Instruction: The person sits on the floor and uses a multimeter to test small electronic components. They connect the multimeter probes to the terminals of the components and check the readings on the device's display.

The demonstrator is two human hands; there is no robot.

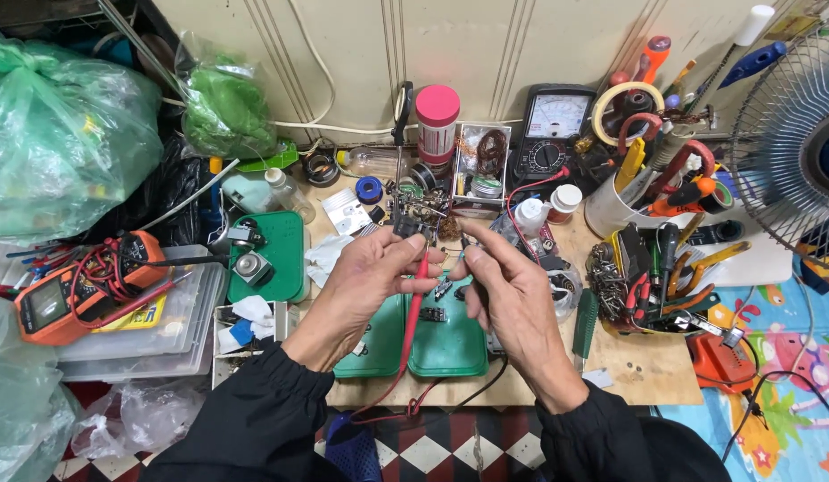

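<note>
My left hand point(372, 284) pinches a red test probe point(415, 299) whose red lead runs down toward the table's front edge. My right hand point(504, 287) grips a black test probe point(465, 242) with its tip pointing up. Both tips meet near a small dark electronic part point(406, 225) held up above the green mat point(450, 344). A small dark component point(432, 314) lies on the mat beneath my hands.
An analog meter point(552, 132) leans on the back wall beside a pink-capped can point(437, 120). An orange digital meter point(71, 286) sits left on clear boxes. Pliers and screwdrivers point(664, 277) crowd the right, a fan point(794, 152) far right, green bags point(62, 134) left.
</note>
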